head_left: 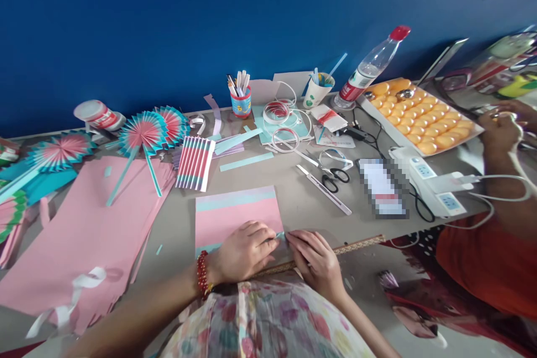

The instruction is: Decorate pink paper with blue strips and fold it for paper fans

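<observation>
A pink paper sheet [237, 215] with blue and lavender bands lies flat at the table's front edge. My left hand [247, 249], with a red bead bracelet [202, 274] on the wrist, rests over its lower part, thumb and fingers pinched at the lower right corner. My right hand [314, 260] meets it there, fingertips closed on the same corner, where a bit of light blue shows between the hands. The sheet's lower edge is hidden under my left hand. Beyond the sheet is a pleated striped paper [193, 165]. To the right lie a white utility knife [324, 190] and black-handled scissors [335, 179].
Pink paper sheets [84, 224] and pleated paper fans [142, 131] cover the left side. Behind stand a pen cup [240, 103], ribbon rolls [279, 113] and a bottle [369, 72]. Rightward are a phone [382, 187], a power strip [436, 182], an orange-domed tray [419, 114] and another person's hand [499, 123].
</observation>
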`<state>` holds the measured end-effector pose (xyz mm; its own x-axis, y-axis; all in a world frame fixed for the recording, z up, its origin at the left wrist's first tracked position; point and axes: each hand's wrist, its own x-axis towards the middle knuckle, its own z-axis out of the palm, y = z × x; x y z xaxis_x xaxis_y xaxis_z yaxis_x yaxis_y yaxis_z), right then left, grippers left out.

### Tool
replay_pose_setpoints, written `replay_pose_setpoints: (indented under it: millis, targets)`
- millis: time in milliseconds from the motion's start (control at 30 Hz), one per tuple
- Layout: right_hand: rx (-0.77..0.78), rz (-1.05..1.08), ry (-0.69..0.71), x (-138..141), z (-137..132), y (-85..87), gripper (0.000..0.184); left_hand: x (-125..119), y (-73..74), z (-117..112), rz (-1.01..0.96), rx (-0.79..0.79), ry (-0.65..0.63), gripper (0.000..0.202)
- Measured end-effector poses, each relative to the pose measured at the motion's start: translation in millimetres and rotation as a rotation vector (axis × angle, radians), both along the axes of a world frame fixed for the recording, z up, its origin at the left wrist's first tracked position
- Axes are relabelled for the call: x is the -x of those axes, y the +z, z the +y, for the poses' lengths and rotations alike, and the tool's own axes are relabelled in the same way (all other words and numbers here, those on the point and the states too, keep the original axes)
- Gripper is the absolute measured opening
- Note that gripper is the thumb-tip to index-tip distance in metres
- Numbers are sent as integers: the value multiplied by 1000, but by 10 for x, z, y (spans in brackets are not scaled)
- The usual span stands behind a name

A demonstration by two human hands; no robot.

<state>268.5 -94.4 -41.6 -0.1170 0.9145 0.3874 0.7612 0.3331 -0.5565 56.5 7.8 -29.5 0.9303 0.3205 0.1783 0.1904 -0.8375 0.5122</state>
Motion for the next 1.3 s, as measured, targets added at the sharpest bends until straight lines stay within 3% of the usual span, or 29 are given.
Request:
replay_pose_setpoints:
  millis: [633,1300]
  targets:
    - [48,-61,-3,9,-32,6,39,24,54,25,14,131,-10,31]
    - [46,-83,-7,3,-33,-27,37,23,45,21,-3,143,-5,31]
